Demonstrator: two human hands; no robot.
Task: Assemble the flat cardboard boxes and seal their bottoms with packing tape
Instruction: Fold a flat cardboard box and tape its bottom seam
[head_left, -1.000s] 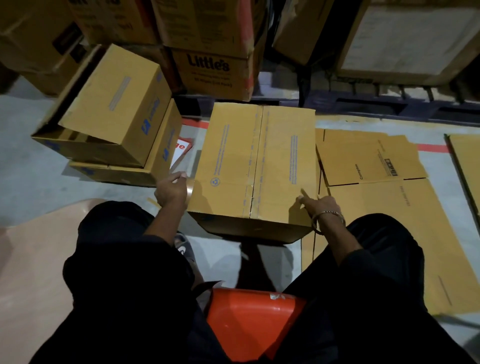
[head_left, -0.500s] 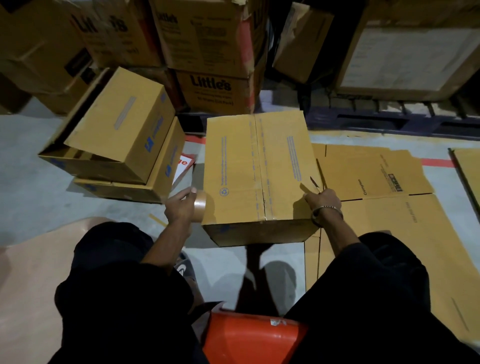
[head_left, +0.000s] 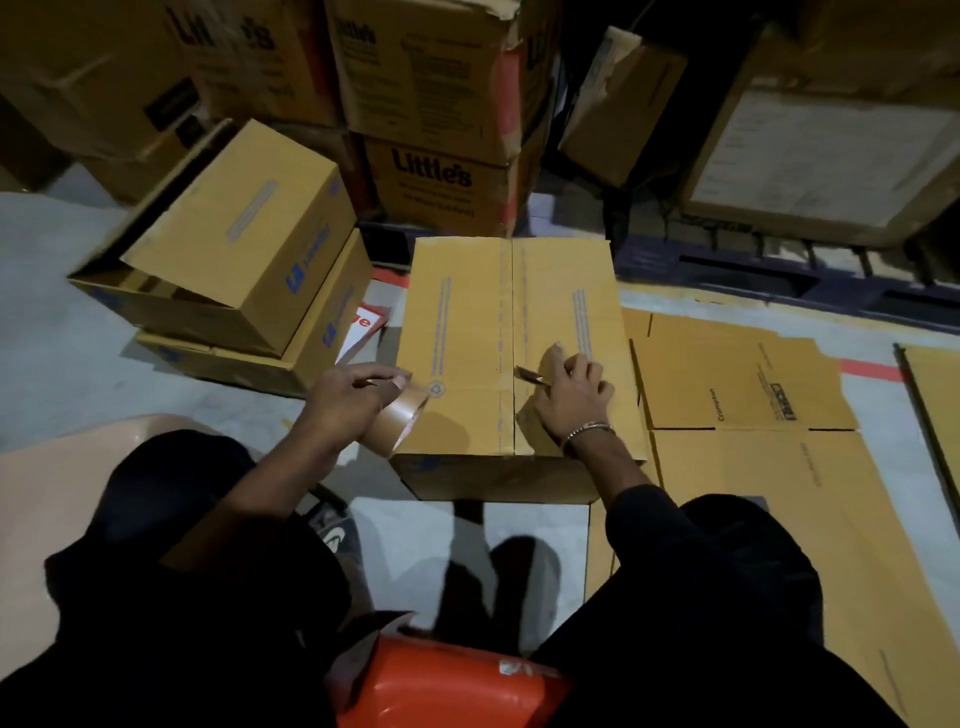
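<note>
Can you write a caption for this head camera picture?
Left hand holds packing tape roll; right hand holds a small blade on the cardboard box.

orange stool (head_left: 447, 686) cut off; shoe (head_left: 332, 530) half-hidden

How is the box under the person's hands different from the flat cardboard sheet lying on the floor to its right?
The box is folded up into shape, with its flaps closed along a centre seam; the flat cardboard sheet lies unfolded on the floor. The right hand rests on the box, while nothing touches the sheet. The sheet bears black print, the box faint blue print. Both are yellow-brown cardboard.
</note>
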